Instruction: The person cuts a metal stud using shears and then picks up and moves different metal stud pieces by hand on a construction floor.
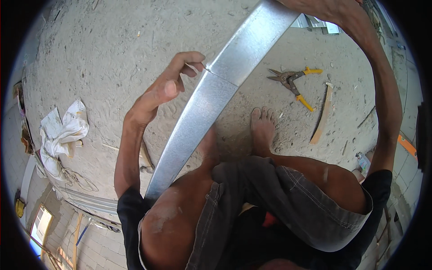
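Observation:
A long, shiny metal profile (198, 110) slants from beside my left thigh up to the top edge of the view. A thin dark line runs across its face, about midway along. My right hand (321, 8), partly cut off by the top edge, holds the profile's far end. My left hand (168, 83) is beside the profile's left edge, its thumb apart from the bent fingers. The fingertips are close to the left end of the dark line; a tiny thin thing there is too small to make out.
On the dusty floor right of the profile lie yellow-handled snips (290, 81) and a narrow curved strip (322, 112). A hammer (146, 157) lies partly hidden behind my left arm. White sacking (69, 128) and metal lengths (92, 202) are at the left. My bare feet (263, 128) stand below the snips.

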